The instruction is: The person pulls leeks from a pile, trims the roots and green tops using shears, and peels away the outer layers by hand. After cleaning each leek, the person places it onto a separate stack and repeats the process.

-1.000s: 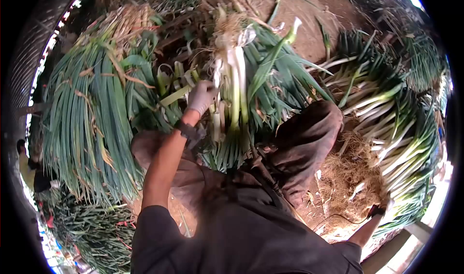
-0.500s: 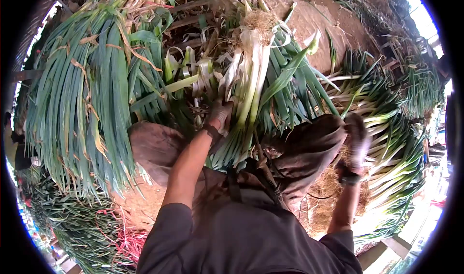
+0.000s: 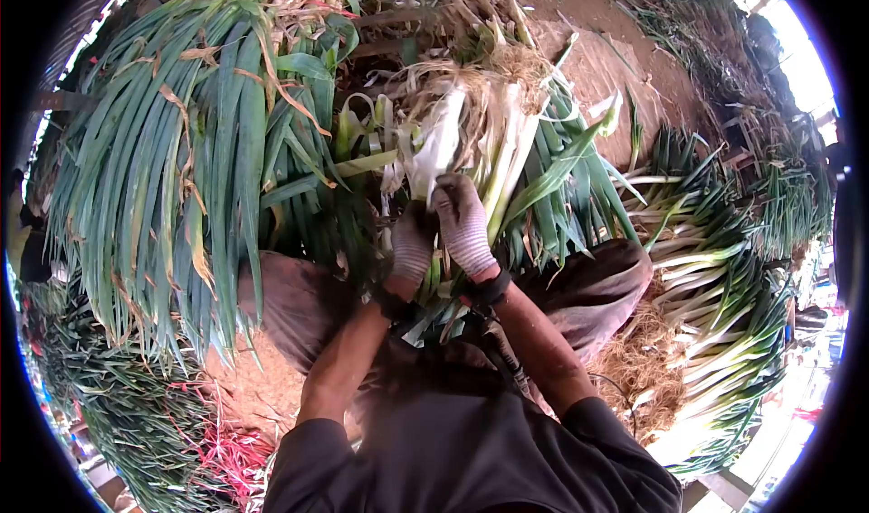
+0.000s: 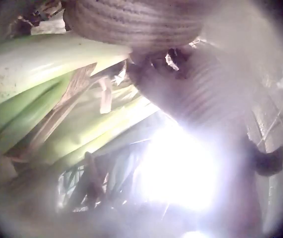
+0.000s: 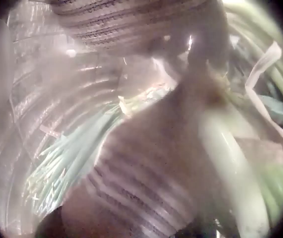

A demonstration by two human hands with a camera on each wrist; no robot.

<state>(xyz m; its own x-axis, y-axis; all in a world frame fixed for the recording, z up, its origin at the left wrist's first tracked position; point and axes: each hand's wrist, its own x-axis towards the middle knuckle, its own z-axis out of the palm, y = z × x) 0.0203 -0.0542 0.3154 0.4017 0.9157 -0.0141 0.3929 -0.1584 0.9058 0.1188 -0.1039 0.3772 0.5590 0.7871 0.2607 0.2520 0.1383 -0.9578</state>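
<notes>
Both hands wear striped knit gloves and meet over the lap in the head view. My left hand (image 3: 414, 243) grips a thick white leek (image 3: 441, 137) below its white shaft, the roots pointing away from me. Right beside it, my right hand (image 3: 463, 226) pinches at the same leek with thumb and fingers. In the left wrist view the pale stalk (image 4: 37, 64) runs into the gloved fingers, with a dry brown leaf strip beside it. A white shaft (image 5: 233, 168) shows past the glove in the right wrist view, where the fingertips are partly hidden.
More leeks (image 3: 511, 142) lie just right of the hands. A big green-leaved heap (image 3: 172, 178) stands at the left. Cleaned leeks with white shafts (image 3: 706, 287) are stacked at the right, near loose roots (image 3: 647, 368). Red ties (image 3: 226, 450) lie at the lower left.
My right hand has come from the stack at the right to the middle, beside the left hand. The left hand first reached among the leeks, then drew back toward the lap, gripping one.
</notes>
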